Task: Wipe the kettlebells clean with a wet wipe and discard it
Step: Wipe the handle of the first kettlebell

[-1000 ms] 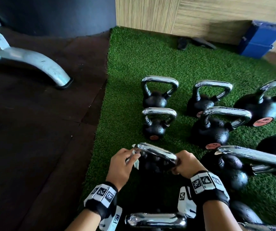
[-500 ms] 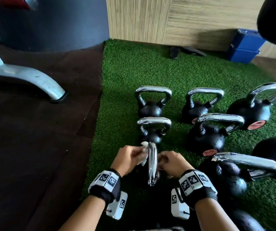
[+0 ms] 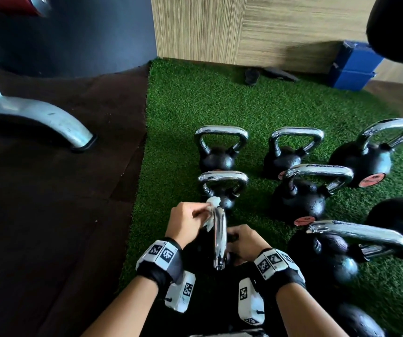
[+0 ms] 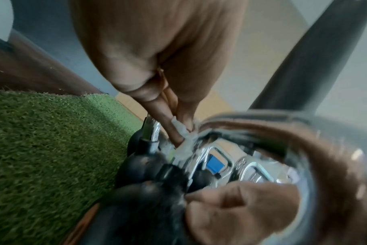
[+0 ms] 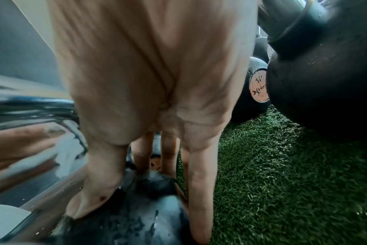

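On the green turf in the head view, the nearest black kettlebell stands with its chrome handle (image 3: 219, 242) edge-on to me. My left hand (image 3: 187, 221) pinches a crumpled white wet wipe (image 3: 212, 203) against the far end of that handle. The left wrist view shows fingertips pressing the wipe (image 4: 183, 132) onto the handle (image 4: 283, 126). My right hand (image 3: 245, 242) grips the kettlebell's body just right of the handle. In the right wrist view, thumb and fingers straddle the wet black ball (image 5: 140, 215).
Several more chrome-handled kettlebells stand close by: two directly ahead (image 3: 217, 161) (image 3: 222, 188), others to the right (image 3: 300, 203) (image 3: 329, 254) (image 3: 363, 161). A grey machine leg (image 3: 49, 120) rests on the dark rubber floor at left. A blue box (image 3: 351, 69) sits by the wooden wall.
The near kettlebell has turned from handle-crosswise to handle edge-on. My left hand with the wipe has slid to the handle's far end, and my right hand has shifted from the handle to the body.
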